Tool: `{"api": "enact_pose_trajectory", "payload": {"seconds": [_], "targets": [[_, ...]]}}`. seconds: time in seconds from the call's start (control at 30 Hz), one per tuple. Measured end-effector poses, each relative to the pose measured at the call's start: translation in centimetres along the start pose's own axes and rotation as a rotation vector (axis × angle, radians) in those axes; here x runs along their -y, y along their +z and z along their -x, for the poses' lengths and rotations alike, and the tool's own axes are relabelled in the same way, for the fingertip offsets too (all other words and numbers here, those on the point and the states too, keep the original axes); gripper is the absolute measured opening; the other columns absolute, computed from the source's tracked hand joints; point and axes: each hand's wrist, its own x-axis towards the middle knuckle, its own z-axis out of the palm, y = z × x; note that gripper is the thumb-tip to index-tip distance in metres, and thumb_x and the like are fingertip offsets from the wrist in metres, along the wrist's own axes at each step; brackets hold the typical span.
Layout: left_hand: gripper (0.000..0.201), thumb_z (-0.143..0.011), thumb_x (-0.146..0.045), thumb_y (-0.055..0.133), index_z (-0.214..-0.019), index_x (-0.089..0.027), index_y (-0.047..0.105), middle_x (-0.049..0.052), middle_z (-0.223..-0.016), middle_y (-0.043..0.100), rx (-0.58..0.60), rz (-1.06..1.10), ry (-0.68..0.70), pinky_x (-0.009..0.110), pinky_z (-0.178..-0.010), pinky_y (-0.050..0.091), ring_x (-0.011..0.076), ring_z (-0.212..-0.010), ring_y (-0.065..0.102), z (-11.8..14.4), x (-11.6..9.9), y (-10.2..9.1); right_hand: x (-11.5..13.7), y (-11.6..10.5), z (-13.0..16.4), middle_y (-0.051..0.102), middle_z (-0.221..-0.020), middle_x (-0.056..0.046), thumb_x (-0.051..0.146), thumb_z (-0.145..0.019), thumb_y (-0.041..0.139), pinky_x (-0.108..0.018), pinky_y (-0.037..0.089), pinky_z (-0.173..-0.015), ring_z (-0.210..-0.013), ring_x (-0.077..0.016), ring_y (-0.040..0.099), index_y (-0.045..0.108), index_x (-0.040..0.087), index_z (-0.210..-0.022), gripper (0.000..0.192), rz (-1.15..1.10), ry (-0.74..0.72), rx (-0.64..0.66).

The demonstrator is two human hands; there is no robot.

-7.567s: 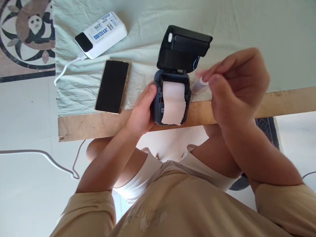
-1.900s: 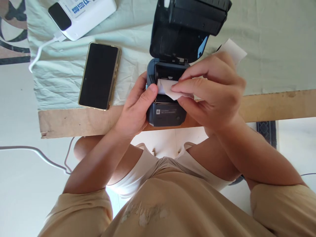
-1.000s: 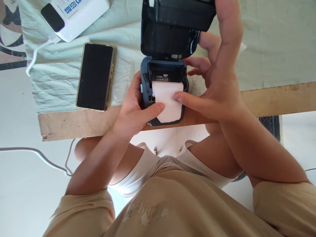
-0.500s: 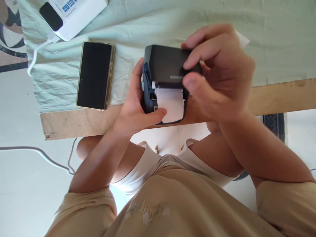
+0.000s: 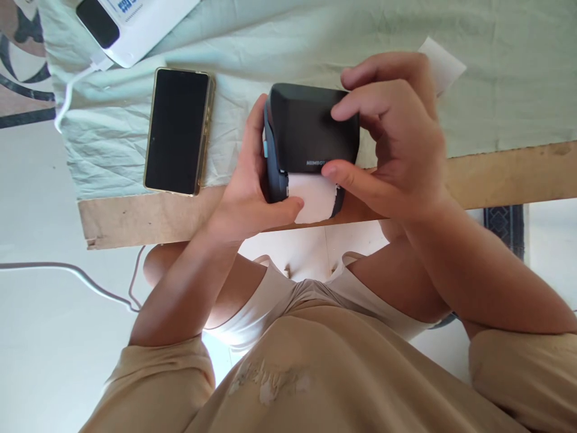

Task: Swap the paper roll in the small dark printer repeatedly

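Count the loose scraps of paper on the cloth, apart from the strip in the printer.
1. A white scrap lies on the cloth behind the right hand; the hand may hide more.

The dark printer (image 5: pixel 311 135) carries small pale lettering along the near edge of its closed lid, reading "NIIMBO" before the right hand's (image 5: pixel 396 138) thumb covers the rest. The white power bank (image 5: pixel 135 24) at the top left edge shows part of a blue printed label with large characters, cut off by the frame and not readable. No other text can be read.
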Motion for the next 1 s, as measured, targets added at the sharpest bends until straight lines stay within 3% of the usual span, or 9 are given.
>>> {"api": "enact_pose_trajectory", "payload": {"seconds": [0.07, 0.17, 0.27, 0.37, 0.63, 0.73, 0.83, 0.9, 1.0], "targets": [[0.099, -0.081, -0.02, 0.096, -0.169, -0.032, 0.053, 0.003, -0.159, 0.072, 0.026, 0.058, 0.05, 0.03, -0.089, 0.067, 0.0212, -0.117, 0.078, 0.2, 0.5, -0.1, 0.2, 0.0, 0.2, 0.069, -0.151, -0.008, 0.045, -0.097, 0.087, -0.048, 0.07, -0.112, -0.152, -0.0327, 0.065, 0.072, 0.035, -0.138, 0.045, -0.101, 0.16, 0.075], [0.073, -0.086, -0.045, 0.1, -0.152, -0.037, 0.07, 0.002, -0.16, 0.073, -0.004, 0.125, 0.108, 0.041, -0.12, 0.063, 0.0333, -0.152, 0.069, 0.5, 1.0, 0.0, 0.1, 0.3, 0.3, 0.068, -0.151, -0.007, 0.054, -0.09, 0.094, -0.047, 0.071, -0.11, -0.14, -0.0326, 0.072, 0.063, 0.035, -0.149, 0.069, -0.329, 0.348, 0.141], [0.061, -0.086, -0.061, 0.099, -0.137, -0.033, 0.079, 0.007, -0.127, 0.079, -0.082, 0.077, 0.026, 0.042, -0.102, 0.068, 0.039, -0.138, 0.076, 0.7, 0.9, 0.6, -0.1, 0.6, 0.4, 0.07, -0.134, -0.007, 0.069, -0.087, 0.094, -0.049, 0.068, -0.115, -0.13, -0.0315, 0.075, 0.056, 0.032, -0.151, 0.083, -0.48, 0.417, 0.18], [0.056, -0.087, -0.061, 0.095, -0.129, -0.029, 0.079, 0.006, -0.106, 0.075, -0.118, 0.06, -0.029, 0.037, -0.083, 0.064, 0.0384, -0.122, 0.081, 0.9, 0.4, 1.2, -0.3, 0.7, 0.4, 0.069, -0.132, -0.007, 0.075, -0.089, 0.091, -0.046, 0.066, -0.111, -0.129, -0.0298, 0.073, 0.052, 0.031, -0.148, 0.084, -0.547, 0.455, 0.218], [0.04, -0.093, -0.05, 0.093, -0.123, -0.027, 0.079, 0.004, -0.102, 0.075, -0.094, 0.185, -0.043, 0.03, -0.066, 0.05, 0.0271, -0.096, 0.081, 0.5, 0.0, 1.9, 0.1, 0.7, 0.1, 0.071, -0.134, -0.006, 0.08, -0.089, 0.089, -0.042, 0.063, -0.103, -0.118, -0.0265, 0.071, 0.052, 0.032, -0.145, 0.083, -0.392, 0.452, 0.225], [0.036, -0.099, -0.058, 0.083, -0.111, -0.024, 0.081, 0.008, -0.111, 0.082, -0.112, 0.302, 0.022, 0.032, -0.075, 0.06, 0.0317, -0.12, 0.083, -0.1, 0.4, 2.0, 0.5, 0.3, 0.2, 0.07, -0.147, -0.007, 0.068, -0.095, 0.085, -0.042, 0.064, -0.106, -0.132, -0.0283, 0.071, 0.055, 0.032, -0.148, 0.07, -0.299, 0.423, 0.179], [0.035, -0.115, -0.048, 0.06, -0.101, -0.024, 0.081, 0.008, -0.109, 0.086, -0.096, 0.328, -0.09, 0.034, -0.098, 0.068, 0.0291, -0.131, 0.082, -0.6, 0.4, 1.9, 0.9, -0.2, 0.2, 0.066, -0.162, -0.007, 0.059, -0.101, 0.077, -0.045, 0.063, -0.114, -0.152, -0.0309, 0.064, 0.06, 0.034, -0.148, 0.056, -0.13, 0.347, 0.159], [0.039, -0.12, -0.039, 0.052, -0.1, -0.025, 0.082, 0.005, -0.099, 0.085, -0.139, 0.291, -0.097, 0.032, -0.104, 0.068, 0.0255, -0.13, 0.083, -0.7, 0.1, 1.8, 1.0, -0.6, 0.1, 0.065, -0.164, -0.007, 0.063, -0.102, 0.074, -0.048, 0.063, -0.118, -0.155, -0.0329, 0.063, 0.062, 0.034, -0.15, 0.057, -0.078, 0.28, 0.202], [0.035, -0.118, -0.036, 0.063, -0.091, -0.023, 0.081, 0.002, -0.083, 0.078, -0.181, 0.289, -0.015, 0.029, -0.096, 0.067, 0.0215, -0.109, 0.083, -0.7, 0.0, 1.5, 1.0, -1.1, 0.0, 0.065, -0.166, -0.008, 0.064, -0.1, 0.076, -0.049, 0.065, -0.118, -0.159, -0.034, 0.059, 0.063, 0.035, -0.155, 0.063, -0.061, 0.203, 0.262]]}}
